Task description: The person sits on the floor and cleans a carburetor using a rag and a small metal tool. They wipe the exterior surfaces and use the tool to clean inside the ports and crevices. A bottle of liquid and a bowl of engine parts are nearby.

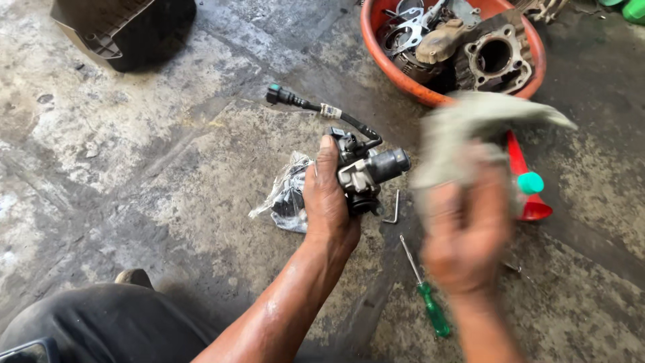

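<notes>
Our left hand (327,202) grips a small metal throttle body (366,176), fingers wrapped tight round its near side, holding it up just above the floor (134,168). A black hose (316,107) runs from its top away to the left and ends in a green-tipped plug. Our right hand (467,232) is blurred; it is closed on a pale rag (470,128) that flaps above it, just right of the part and not touching it as far as we can tell. Wiping looks underway rather than finished: the part's body reads mostly clean grey metal, but the far faces are hidden, so what is left we cannot say. Under the left hand lies a crumpled clear plastic bag (285,191) with dark bits inside. An Allen key (393,208) lies just right of the part on the floor, a green-handled screwdriver (423,296) nearer us. Behind the rag, a red funnel (527,185) with a green-capped item against it. Farther off, an orange basin (403,74) holds a cylinder block (497,57), gaskets and other engine parts. Dark plastic cover (124,30) at top left. Floor is stained concrete.
</notes>
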